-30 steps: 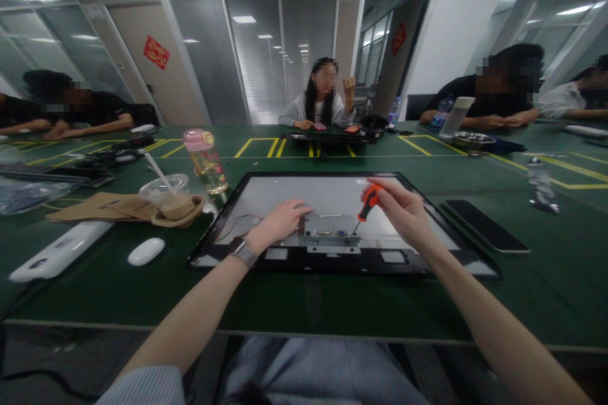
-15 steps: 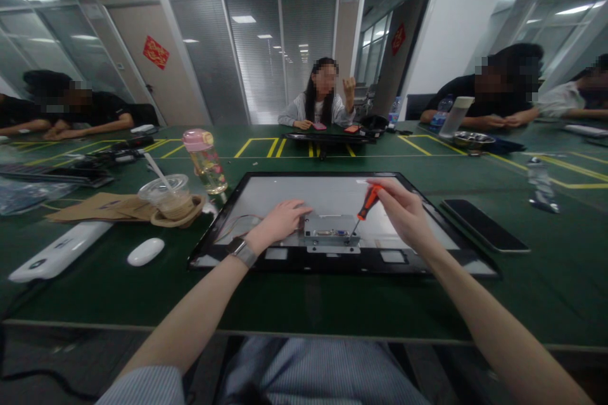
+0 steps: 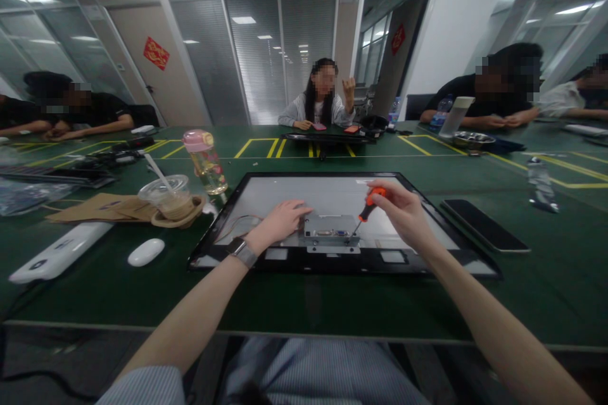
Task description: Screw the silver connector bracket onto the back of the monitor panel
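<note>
A monitor panel (image 3: 342, 194) with a black frame lies flat in front of me, its grey back facing up. On its lower middle sits a metal bracket (image 3: 327, 224) that carries a row of ports. My right hand (image 3: 403, 210) grips an orange and black screwdriver (image 3: 368, 207) by its handle. The screwdriver leans, with its tip at the right end of the bracket. My left hand (image 3: 284, 220) lies at the bracket's left side, fingers stretched out and fingertips by its edge. Thin cables (image 3: 240, 221) run out left of that hand.
On the left are a white mouse (image 3: 146, 252), a white power strip (image 3: 59, 252), an iced drink cup (image 3: 166, 196) and a pink-lidded bottle (image 3: 205, 163). A black phone (image 3: 484, 225) lies to the right. Several people sit around the green table (image 3: 304, 304).
The screwdriver's handle has tilted slightly to the right and down with my right hand, its tip staying by the bracket's right end. My left hand has not moved.
</note>
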Tool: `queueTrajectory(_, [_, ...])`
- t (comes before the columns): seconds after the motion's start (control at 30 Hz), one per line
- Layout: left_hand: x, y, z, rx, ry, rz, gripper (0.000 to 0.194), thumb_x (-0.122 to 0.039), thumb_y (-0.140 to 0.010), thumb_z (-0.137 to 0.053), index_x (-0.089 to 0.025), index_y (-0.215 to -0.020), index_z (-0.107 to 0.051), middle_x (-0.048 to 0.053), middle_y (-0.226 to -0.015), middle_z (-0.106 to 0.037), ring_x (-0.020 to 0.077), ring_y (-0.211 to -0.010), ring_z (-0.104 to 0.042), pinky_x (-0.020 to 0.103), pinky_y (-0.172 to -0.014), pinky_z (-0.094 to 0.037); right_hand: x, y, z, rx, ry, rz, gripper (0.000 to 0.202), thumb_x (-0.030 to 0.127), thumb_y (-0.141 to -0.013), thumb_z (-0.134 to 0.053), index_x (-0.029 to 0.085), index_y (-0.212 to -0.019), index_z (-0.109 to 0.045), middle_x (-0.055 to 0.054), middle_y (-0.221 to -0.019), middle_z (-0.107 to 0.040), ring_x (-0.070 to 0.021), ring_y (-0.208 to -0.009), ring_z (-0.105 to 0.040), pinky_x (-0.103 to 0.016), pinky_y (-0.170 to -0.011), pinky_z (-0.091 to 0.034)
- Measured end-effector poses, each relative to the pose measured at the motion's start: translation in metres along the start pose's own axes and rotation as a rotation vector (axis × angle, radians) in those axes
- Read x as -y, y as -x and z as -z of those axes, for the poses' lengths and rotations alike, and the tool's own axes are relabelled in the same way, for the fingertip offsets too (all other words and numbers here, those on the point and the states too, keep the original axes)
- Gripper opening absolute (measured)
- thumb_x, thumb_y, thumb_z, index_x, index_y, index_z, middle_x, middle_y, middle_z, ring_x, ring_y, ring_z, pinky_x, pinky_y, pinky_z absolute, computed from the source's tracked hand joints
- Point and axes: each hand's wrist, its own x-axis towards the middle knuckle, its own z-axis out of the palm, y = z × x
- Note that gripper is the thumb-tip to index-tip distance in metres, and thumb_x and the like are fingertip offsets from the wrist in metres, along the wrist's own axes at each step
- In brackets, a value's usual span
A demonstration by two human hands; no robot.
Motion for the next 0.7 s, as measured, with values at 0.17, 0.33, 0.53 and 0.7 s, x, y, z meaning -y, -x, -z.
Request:
queueTrajectory(0.17, [0.0011, 0.0001, -0.0011, -0.004, -0.005, -0.004, 0.052, -0.015, -0.102, -0.041, -0.029, -0.152, -0.048, 0.007, -0.159, -0.047, 0.0246, -0.144, -0.047, 0.043, -0.120, -0.038, -0.0019, 0.0006, -0.0006, 0.073, -0.084, 0.010, 0.030, 0.044, -0.098, -0.062, 0.033, -0.123, -0.074, -0.005, -0.108, -0.077, -0.0249, -0.103, -0.071, -0.049, -0.099, -0.055])
queueTrajectory(0.33, [0.0007, -0.0001, 0.0002, 0.005, 0.017, 0.008, 0.052, -0.015, -0.102, -0.040, -0.029, -0.152, -0.048, 0.007, -0.160, -0.046, 0.0256, -0.145, -0.047, 0.045, -0.121, -0.038, 0.0020, 0.0012, -0.0014, 0.059, -0.077, -0.021, 0.025, 0.040, -0.092, -0.073, 0.031, -0.115, -0.077, -0.004, -0.100, -0.077, -0.0230, -0.094, -0.073, -0.044, -0.091, -0.058])
queueTrajectory(0.53, [-0.0028, -0.0006, 0.0031, 0.020, -0.004, 0.005, 0.052, -0.014, -0.101, -0.041, -0.026, -0.151, -0.049, 0.008, -0.159, -0.047, 0.0260, -0.145, -0.047, 0.043, -0.121, -0.038, -0.0009, 0.0008, 0.0005, 0.022, -0.010, 0.024, 0.018, 0.041, -0.092, -0.071, 0.030, -0.105, -0.079, -0.001, -0.084, -0.069, -0.0182, -0.077, -0.065, -0.035, -0.075, -0.056])
queueTrajectory(0.7, [-0.0008, -0.0012, 0.0012, 0.009, -0.014, -0.008, 0.052, -0.014, -0.102, -0.040, -0.027, -0.151, -0.049, 0.008, -0.158, -0.048, 0.0251, -0.144, -0.047, 0.043, -0.120, -0.039, -0.0048, 0.0026, -0.0013, 0.077, -0.082, 0.012, 0.029, 0.039, -0.098, -0.059, 0.032, -0.123, -0.073, -0.004, -0.106, -0.073, -0.0230, -0.094, -0.069, -0.043, -0.089, -0.057])
